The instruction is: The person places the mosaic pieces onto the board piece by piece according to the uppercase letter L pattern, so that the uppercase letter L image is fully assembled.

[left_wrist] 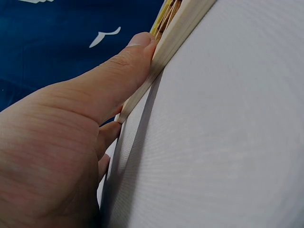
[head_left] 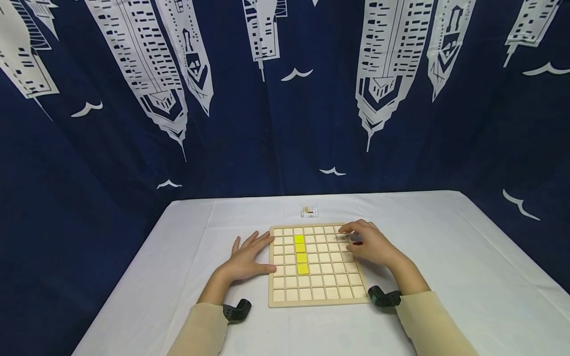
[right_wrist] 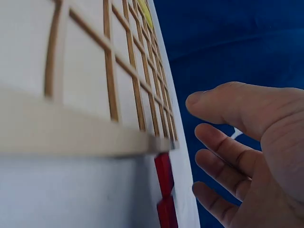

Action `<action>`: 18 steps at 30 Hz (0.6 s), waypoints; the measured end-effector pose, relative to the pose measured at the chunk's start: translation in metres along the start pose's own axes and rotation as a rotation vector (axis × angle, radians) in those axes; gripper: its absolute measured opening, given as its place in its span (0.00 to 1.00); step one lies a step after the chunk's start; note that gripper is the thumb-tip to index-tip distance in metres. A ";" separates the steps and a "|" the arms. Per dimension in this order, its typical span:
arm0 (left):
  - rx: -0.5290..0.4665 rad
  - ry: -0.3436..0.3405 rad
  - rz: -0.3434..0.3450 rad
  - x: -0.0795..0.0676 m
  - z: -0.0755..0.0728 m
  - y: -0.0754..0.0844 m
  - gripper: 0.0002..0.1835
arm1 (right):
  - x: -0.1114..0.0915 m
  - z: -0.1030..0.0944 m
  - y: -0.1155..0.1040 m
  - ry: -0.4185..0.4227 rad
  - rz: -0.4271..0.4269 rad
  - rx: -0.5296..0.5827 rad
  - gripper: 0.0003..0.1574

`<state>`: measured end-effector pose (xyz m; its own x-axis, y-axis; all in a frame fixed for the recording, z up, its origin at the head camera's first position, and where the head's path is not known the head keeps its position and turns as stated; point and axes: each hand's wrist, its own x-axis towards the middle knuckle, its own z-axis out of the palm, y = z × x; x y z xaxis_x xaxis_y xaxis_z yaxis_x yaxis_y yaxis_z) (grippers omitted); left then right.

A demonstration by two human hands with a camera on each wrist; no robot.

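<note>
A square wooden grid board (head_left: pixel 318 304) lies on the table, its cells pale. Four-sided yellow tiles (head_left: pixel 301 257) run down one column left of its middle. My left hand (head_left: pixel 246 261) rests at the board's left edge with fingers spread; in the left wrist view the thumb (left_wrist: pixel 126 66) lies on the wooden rim. Over the board's right edge is my right hand (head_left: pixel 374 244), its fingers slightly bent. The right wrist view shows thumb and fingers apart, with nothing between them. Beside the board's right rim lie red pieces (right_wrist: pixel 165 175), mostly hidden under the right hand in the head view.
A small printed card (head_left: pixel 309 211) with a grid pattern lies beyond the board's far edge. White cloth (head_left: pixel 213 222) covers the table. Behind it hangs a dark blue curtain (head_left: pixel 267 163) with white buildings and birds. Each wrist wears a black device (head_left: pixel 238 310).
</note>
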<state>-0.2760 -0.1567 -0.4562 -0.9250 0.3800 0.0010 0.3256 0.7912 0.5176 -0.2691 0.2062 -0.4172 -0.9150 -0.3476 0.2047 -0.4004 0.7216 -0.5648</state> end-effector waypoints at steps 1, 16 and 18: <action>0.000 0.002 0.001 0.000 0.000 0.000 0.48 | 0.000 -0.001 0.002 -0.001 0.002 0.001 0.24; -0.001 0.005 0.017 -0.001 -0.001 0.000 0.47 | -0.006 -0.003 0.023 -0.039 0.094 -0.001 0.25; 0.000 0.005 0.016 -0.001 0.000 0.000 0.47 | -0.006 -0.003 0.024 -0.038 0.095 -0.001 0.24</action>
<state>-0.2748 -0.1575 -0.4560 -0.9206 0.3902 0.0140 0.3405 0.7848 0.5179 -0.2731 0.2279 -0.4298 -0.9464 -0.3001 0.1195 -0.3120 0.7532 -0.5791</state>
